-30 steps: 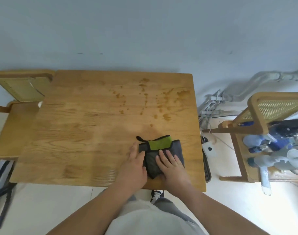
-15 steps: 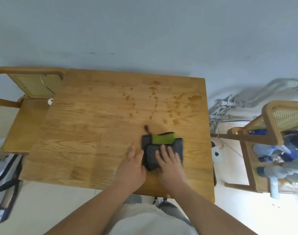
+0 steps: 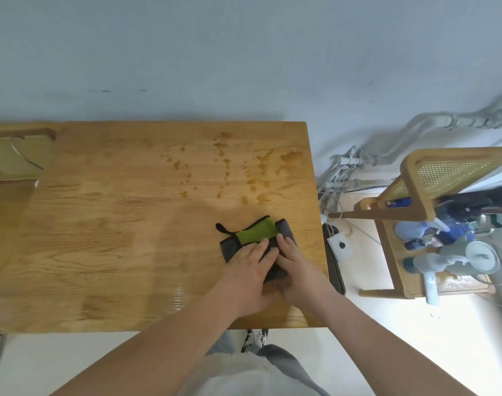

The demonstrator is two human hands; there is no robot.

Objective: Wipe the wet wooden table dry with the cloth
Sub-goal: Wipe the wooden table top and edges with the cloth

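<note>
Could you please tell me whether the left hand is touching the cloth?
Touching. The head view shows the left hand lying flat on the cloth, its fingers straight across it.

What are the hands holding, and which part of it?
Nothing is gripped. The left hand and right hand lie flat on the near, grey part of the cloth, pressing it onto the table.
</note>
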